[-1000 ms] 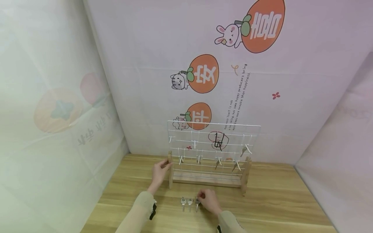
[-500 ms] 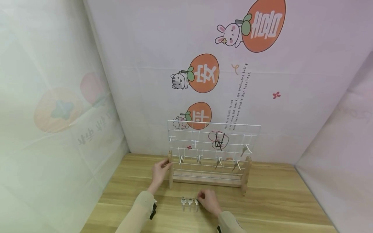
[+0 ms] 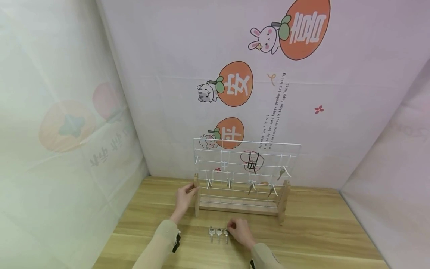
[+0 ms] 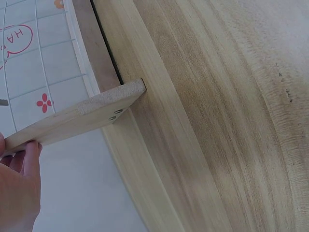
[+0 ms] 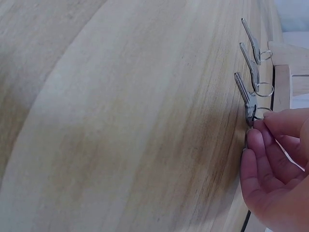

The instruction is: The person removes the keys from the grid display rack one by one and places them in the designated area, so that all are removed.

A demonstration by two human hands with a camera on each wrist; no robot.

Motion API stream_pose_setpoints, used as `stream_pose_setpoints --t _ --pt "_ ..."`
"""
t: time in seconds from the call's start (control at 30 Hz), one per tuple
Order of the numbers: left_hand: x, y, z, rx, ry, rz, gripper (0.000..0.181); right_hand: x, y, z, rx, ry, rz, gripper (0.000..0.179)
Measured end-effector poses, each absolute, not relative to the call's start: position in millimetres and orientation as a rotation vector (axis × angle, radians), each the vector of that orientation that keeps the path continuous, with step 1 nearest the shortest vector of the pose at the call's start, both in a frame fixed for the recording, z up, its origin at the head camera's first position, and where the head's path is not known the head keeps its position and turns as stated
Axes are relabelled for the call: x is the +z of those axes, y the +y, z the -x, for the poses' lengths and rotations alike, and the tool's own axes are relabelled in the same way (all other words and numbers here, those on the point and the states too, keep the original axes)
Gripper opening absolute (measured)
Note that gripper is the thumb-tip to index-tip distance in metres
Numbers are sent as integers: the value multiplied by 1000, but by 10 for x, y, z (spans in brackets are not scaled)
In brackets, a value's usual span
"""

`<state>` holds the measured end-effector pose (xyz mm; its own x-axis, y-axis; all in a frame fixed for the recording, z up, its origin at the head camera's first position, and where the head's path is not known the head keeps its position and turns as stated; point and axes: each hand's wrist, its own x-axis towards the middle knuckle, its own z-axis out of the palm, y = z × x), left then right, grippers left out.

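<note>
My left hand (image 3: 183, 200) holds the left wooden upright (image 4: 89, 110) of a white wire grid rack (image 3: 238, 207), fingers and thumb on either side of its edge. On the table in front of the rack, three silver keys with rings lie in a row. My right hand (image 3: 241, 231) is at the rightmost key (image 5: 247, 95). In the right wrist view, its thumb and forefinger pinch that key's ring, and the key's blade points away from the fingers. The middle key (image 3: 219, 232) and the left key (image 3: 211, 232) lie beside it, untouched.
White hooks stick out from the grid. Several carry keys, such as the hanging key (image 3: 281, 173) at the upper right; the upper-left hook (image 3: 197, 160) bears none. A wood-grain table (image 3: 322, 231) lies underneath, with printed white cloth (image 3: 168, 112) behind and at both sides.
The rightmost key has shifted slightly left and turned to line up with the other two. Both hands have stayed almost where they were.
</note>
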<state>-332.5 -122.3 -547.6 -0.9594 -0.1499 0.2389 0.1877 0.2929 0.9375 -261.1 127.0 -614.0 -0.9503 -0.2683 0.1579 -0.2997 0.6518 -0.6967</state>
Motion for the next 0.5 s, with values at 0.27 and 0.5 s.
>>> stream_pose_setpoints --t 0.27,0.5 --pt "-5477 -1229 3317 -1715 -2276 57 34 -6136 1282 2606 1226 -2800 -508 7" --pt "-5491 -1234 3329 -1701 -2285 52 35 -6133 1314 2570 1297 -2718 -570 7"
